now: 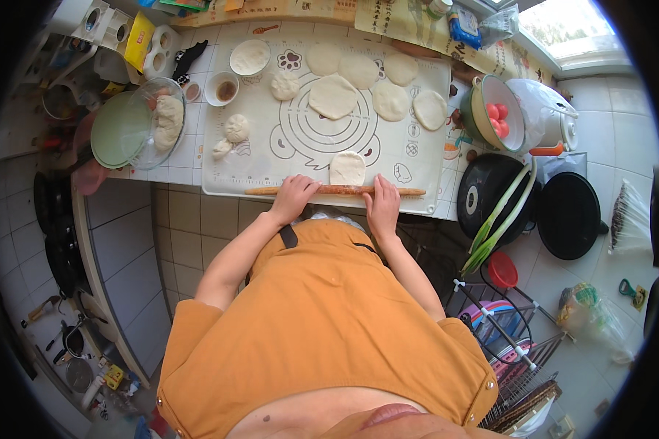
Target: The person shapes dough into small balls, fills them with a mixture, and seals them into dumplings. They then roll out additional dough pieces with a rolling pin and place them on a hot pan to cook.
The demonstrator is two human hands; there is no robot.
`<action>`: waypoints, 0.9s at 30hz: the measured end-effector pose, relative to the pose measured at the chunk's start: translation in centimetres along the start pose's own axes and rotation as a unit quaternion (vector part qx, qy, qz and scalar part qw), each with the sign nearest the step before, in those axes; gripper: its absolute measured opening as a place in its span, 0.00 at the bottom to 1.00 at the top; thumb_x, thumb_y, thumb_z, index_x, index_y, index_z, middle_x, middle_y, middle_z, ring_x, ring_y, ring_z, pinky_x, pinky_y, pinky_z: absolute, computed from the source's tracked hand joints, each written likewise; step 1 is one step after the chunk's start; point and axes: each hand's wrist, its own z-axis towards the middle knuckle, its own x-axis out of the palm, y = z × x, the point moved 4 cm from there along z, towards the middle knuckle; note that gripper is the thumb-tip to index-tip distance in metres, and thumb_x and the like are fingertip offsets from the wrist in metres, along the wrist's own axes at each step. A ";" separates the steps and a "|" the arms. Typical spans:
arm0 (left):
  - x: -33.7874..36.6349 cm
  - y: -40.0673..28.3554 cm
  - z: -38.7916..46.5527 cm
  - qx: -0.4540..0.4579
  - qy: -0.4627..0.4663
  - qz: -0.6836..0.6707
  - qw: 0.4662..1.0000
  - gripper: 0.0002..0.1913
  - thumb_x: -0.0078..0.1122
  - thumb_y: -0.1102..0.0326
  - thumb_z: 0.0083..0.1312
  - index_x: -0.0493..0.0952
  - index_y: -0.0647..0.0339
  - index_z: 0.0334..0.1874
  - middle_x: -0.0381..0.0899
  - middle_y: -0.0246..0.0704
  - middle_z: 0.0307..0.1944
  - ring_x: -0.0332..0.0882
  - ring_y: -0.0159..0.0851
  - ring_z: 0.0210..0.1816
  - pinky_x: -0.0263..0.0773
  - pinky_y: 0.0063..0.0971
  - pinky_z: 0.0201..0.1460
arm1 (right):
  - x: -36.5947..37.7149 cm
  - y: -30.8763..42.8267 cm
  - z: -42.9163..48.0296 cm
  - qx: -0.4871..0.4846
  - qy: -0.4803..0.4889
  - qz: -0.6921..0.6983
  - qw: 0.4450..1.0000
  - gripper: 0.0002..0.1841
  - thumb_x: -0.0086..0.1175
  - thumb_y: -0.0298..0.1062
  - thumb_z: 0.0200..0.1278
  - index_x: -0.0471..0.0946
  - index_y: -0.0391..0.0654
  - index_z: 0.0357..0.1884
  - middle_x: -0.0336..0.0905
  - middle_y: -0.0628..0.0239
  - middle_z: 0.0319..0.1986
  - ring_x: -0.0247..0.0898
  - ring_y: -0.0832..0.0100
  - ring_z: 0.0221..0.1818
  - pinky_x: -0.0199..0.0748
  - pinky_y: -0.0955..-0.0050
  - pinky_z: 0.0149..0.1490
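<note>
A wooden rolling pin (345, 190) lies crosswise near the front edge of the pastry mat (236, 178). My left hand (295, 195) holds it left of centre, and my right hand (383, 202) has it toward the right end. A small flattened piece of dough (347, 169) touches or nearly touches the pin's far side, between the two hands. Farther back on the mat are several rolled dough rounds, including a large one (333, 97) and one at the right (430, 110). Unrolled dough balls (236, 128) sit on the left side.
A bowl of flour (250, 57) and a small bowl of brown liquid (222, 89) stand at the mat's back left. Beyond them is a glass bowl of dough (168, 123). At right are a bowl of tomatoes (480, 112), a black pan (486, 192) and scallions (500, 225).
</note>
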 end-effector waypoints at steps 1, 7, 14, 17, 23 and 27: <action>0.0 0.1 0.3 -0.013 0.027 -0.014 0.999 0.16 0.53 0.74 0.58 0.74 0.57 0.50 0.74 0.30 0.42 0.72 0.39 0.47 0.67 0.35 0.52 | 0.6 -0.1 1.6 0.000 -0.022 0.033 0.999 0.33 0.63 0.38 0.52 0.66 0.38 0.60 0.68 0.54 0.57 0.59 0.53 0.62 0.59 0.58 0.64; -2.7 -1.3 0.5 0.009 0.001 -0.047 0.999 0.12 0.53 0.73 0.59 0.75 0.57 0.45 0.73 0.31 0.38 0.73 0.40 0.42 0.73 0.32 0.39 | 2.4 2.9 10.1 -0.026 0.083 0.068 0.994 0.23 0.66 0.32 0.46 0.74 0.40 0.46 0.72 0.57 0.42 0.68 0.55 0.46 0.69 0.59 0.49; -2.2 -0.8 -0.6 -0.009 -0.012 -0.047 0.999 0.11 0.54 0.73 0.59 0.75 0.57 0.44 0.74 0.30 0.38 0.74 0.40 0.43 0.73 0.32 0.39 | 5.8 1.4 13.3 0.209 0.205 0.395 0.871 0.15 0.63 0.31 0.50 0.75 0.40 0.40 0.77 0.57 0.39 0.74 0.64 0.40 0.72 0.68 0.45; -2.1 -0.6 0.1 -0.014 -0.017 -0.044 0.999 0.11 0.55 0.73 0.59 0.76 0.57 0.44 0.74 0.31 0.38 0.74 0.40 0.42 0.73 0.33 0.37 | 8.0 1.7 14.1 0.250 0.084 0.458 0.849 0.17 0.62 0.32 0.53 0.74 0.39 0.44 0.79 0.58 0.38 0.75 0.69 0.41 0.73 0.71 0.46; -1.9 0.7 0.8 -0.050 -0.045 -0.039 0.997 0.11 0.54 0.73 0.58 0.75 0.58 0.43 0.73 0.32 0.37 0.73 0.41 0.42 0.73 0.33 0.37 | 6.7 -0.2 11.8 0.256 0.032 0.322 0.911 0.18 0.60 0.31 0.55 0.74 0.37 0.47 0.79 0.56 0.40 0.77 0.62 0.41 0.74 0.68 0.47; -1.7 1.1 1.6 -0.051 -0.059 -0.036 0.996 0.13 0.53 0.75 0.57 0.75 0.57 0.45 0.73 0.31 0.38 0.73 0.41 0.43 0.72 0.33 0.40 | 1.3 -0.7 9.5 0.200 0.008 0.138 0.970 0.18 0.58 0.35 0.60 0.74 0.37 0.49 0.78 0.56 0.45 0.74 0.60 0.48 0.71 0.66 0.53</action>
